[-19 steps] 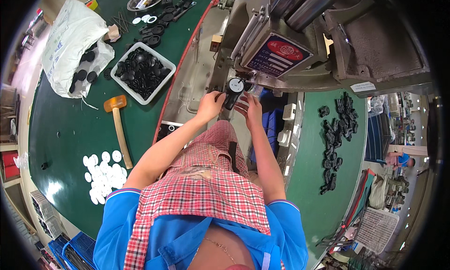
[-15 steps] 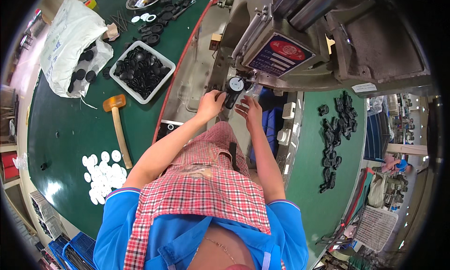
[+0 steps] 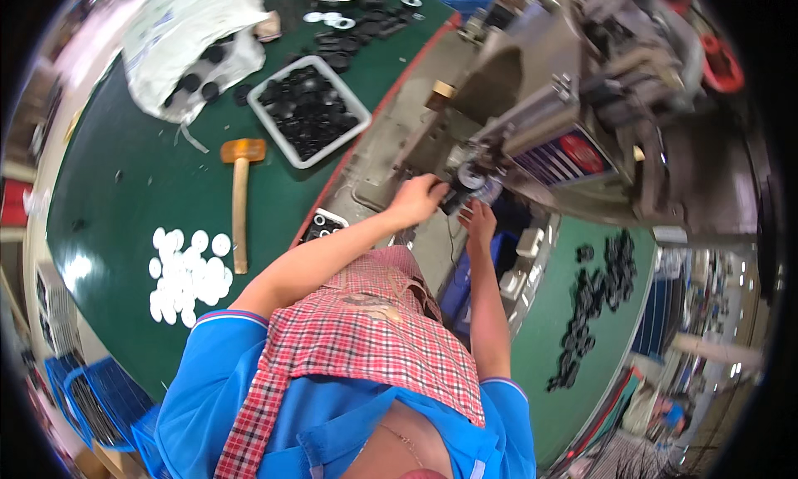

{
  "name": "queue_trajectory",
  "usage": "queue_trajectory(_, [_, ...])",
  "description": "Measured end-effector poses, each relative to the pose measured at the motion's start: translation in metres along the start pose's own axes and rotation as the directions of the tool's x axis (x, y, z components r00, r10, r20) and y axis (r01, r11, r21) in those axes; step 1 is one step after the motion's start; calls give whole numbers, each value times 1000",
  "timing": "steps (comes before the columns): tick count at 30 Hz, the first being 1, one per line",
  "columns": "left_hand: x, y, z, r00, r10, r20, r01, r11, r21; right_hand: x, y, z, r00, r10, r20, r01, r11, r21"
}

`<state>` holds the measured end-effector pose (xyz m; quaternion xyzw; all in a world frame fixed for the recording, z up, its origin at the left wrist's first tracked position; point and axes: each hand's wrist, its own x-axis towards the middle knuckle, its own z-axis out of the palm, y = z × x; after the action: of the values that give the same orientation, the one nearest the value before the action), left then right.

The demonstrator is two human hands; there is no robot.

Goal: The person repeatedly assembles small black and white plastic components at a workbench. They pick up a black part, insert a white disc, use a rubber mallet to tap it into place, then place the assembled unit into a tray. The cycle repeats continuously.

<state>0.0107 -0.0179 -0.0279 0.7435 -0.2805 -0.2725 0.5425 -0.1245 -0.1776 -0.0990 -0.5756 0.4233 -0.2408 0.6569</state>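
Note:
At the machine's work spot sits a black plastic part (image 3: 453, 199) with a long body, and a round white disc (image 3: 471, 176) lies at its far end under the machine head. My left hand (image 3: 418, 199) comes from the left, thumb and fingers closed on the side of the black part. On its right, my right hand (image 3: 478, 224) has its fingers stretched up near the part, with nothing visible in them. Something clear and shiny by the disc is too blurred to name.
The press-like machine (image 3: 573, 138) overhangs my hands. On the left green table are a mallet (image 3: 240, 204), white discs (image 3: 187, 271), a white tray (image 3: 362, 117) of black pieces and a white bag (image 3: 174, 46). Black parts (image 3: 586, 313) lie on the right green table.
The whole view has shifted and turned with my head. My left hand stays at the black part. The right hand's fingers, spread before, are now closer together beside it.

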Motion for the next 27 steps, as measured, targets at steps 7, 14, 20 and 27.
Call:
queue_trajectory(7, [-105,-7,-115,982,-117,-147,89,979,-181,87,15,-7,881,-442,167,393,489,-779])
queue_trajectory(14, [-201,-66,-208,791,-416,-448,498,864,77,136,10,23,931,-95,352,351,-29,-936])
queue_trajectory(20, [-177,-49,-216,752,56,-657,463,666,585,196,61,-30,868,-353,349,425,163,-890])
queue_trajectory(27, [-57,-27,-209,820,291,-492,154,717,680,190,52,-27,888,-216,405,431,88,-898])
